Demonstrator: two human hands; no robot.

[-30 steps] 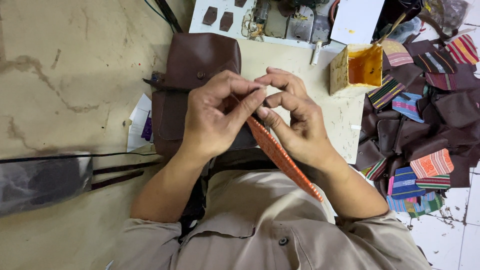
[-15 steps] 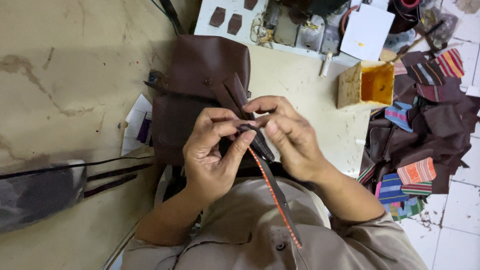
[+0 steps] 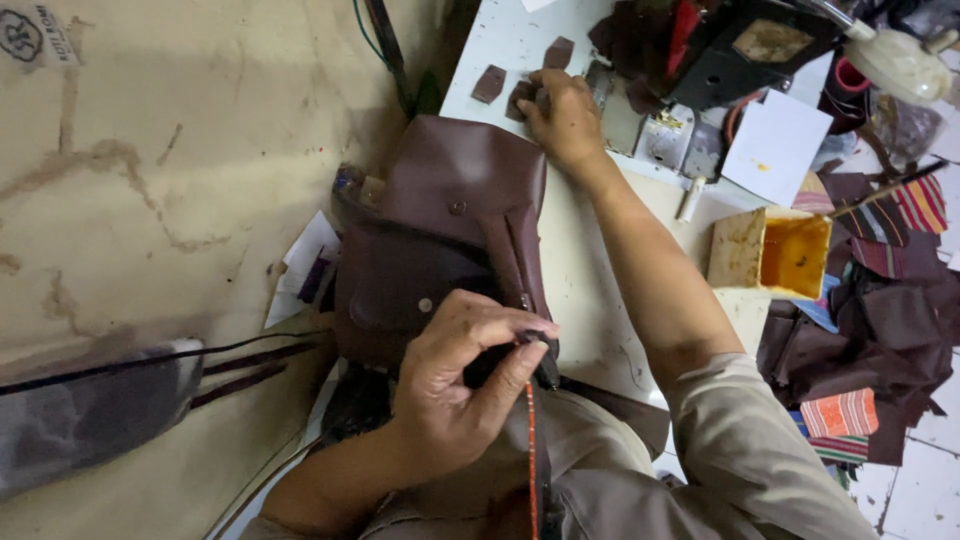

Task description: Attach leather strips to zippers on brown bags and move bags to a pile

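A brown leather bag (image 3: 455, 225) lies on the white worktable (image 3: 590, 290) in front of me. My left hand (image 3: 455, 385) pinches the end of a narrow brown strap with an orange woven edge (image 3: 531, 440) at the bag's near edge; the strap hangs down toward my lap. My right hand (image 3: 560, 118) is stretched to the far side of the table, its fingers on small brown leather pieces (image 3: 520, 95). More small leather pieces (image 3: 489, 83) lie just left of it.
A yellow glue box (image 3: 775, 255) with a stick in it stands at the right. A white card (image 3: 775, 145) and a sewing machine (image 3: 740, 45) lie behind. Striped fabric and brown leather scraps (image 3: 880, 320) pile up at the right. Paper bits (image 3: 305, 265) and black cords (image 3: 150, 360) lie left.
My right hand has let go of the strap and reached to the far side of the table. My left hand still holds the strap end by the bag.
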